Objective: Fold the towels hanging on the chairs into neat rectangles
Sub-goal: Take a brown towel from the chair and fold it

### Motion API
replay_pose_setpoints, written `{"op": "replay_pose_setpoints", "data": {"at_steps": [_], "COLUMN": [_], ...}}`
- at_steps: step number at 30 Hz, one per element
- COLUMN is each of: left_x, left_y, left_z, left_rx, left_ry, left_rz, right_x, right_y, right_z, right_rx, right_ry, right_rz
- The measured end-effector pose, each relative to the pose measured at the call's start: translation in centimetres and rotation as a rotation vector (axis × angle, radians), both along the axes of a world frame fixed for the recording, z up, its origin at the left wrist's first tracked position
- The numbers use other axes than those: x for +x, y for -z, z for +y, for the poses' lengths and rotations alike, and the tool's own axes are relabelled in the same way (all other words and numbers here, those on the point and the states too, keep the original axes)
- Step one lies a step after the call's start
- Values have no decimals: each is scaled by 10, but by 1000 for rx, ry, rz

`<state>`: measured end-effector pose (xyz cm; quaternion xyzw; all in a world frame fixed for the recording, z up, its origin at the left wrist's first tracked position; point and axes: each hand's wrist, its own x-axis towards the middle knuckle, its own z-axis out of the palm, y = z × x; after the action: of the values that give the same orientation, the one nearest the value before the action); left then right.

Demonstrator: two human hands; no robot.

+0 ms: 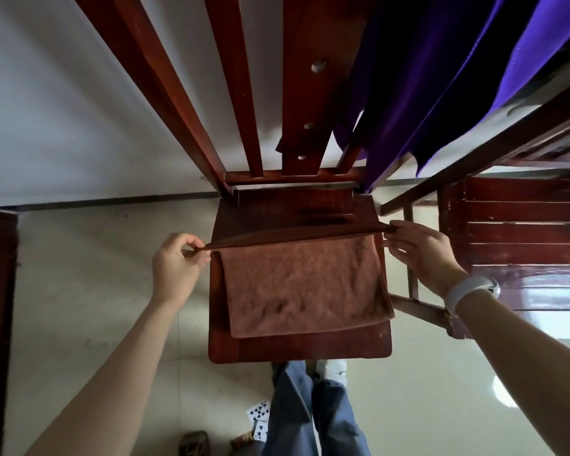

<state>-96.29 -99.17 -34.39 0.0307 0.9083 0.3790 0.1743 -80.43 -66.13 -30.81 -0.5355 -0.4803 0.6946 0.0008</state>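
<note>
The left hand [175,268] and right hand [422,255] are each pinching an end of the brown towel [303,284], which is lying half-folded on the near chair seat [297,348]. Further folds look needed; the purple towel [441,77] is hanging untouched on the far right.

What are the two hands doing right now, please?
Left hand: pinching the left end of the brown towel.
Right hand: pinching the towel's right end; the fold is stretched between them.

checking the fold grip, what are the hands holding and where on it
Both hold the brown towel on the chair seat: the left hand pinches the left end of its folded top edge, the right hand the right end.
</note>
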Motion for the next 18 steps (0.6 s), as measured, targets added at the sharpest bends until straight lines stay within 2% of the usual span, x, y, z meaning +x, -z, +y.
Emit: {"op": "replay_pose_setpoints", "data": {"at_steps": [2, 7, 11, 13, 18], "left_x": [12, 53, 93, 107, 122], "left_y": [2, 9, 26, 38, 61], "left_z": [-4, -12, -22, -21, -11], "left_rx": [11, 37, -9, -45, -21], "left_ry": [12, 69, -13, -32, -231], "left_rz": [29, 110, 27, -5, -418], "right_x": [7, 33, 56, 68, 84], "right_y": [3, 22, 45, 58, 85], "right_z": [-3, -14, -21, -24, -30], "right_rx": [-18, 164, 13, -21, 73], "right_ry": [32, -38, 83, 33, -65], "right_rz": [-31, -192, -271, -339, -456]}}
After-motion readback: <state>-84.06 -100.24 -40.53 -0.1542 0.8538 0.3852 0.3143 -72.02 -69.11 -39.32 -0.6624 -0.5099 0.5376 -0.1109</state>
